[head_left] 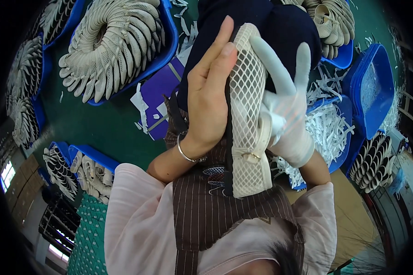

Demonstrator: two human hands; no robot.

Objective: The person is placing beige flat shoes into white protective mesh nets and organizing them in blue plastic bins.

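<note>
A white mesh shoe upper (pixel 245 114) with a black edge and a small metal buckle is held upright between both hands, over my dark lap. My left hand (pixel 210 94), bare with a silver bracelet at the wrist, lies flat against the piece's left side, fingers pointing up. My right hand (pixel 285 112) wears a white glove and grips the right side; two gloved fingers stick up above the mesh. The lower end of the piece hangs over my brown striped apron (pixel 215 206).
Blue trays hold rings of stacked white mesh pieces at the upper left (pixel 112 46), upper right (pixel 330 20) and lower left (pixel 85 172). A blue bin of white shreds (pixel 330 128) and a blue tub (pixel 371 87) stand at right. Purple sheets (pixel 158 91) lie on the green floor.
</note>
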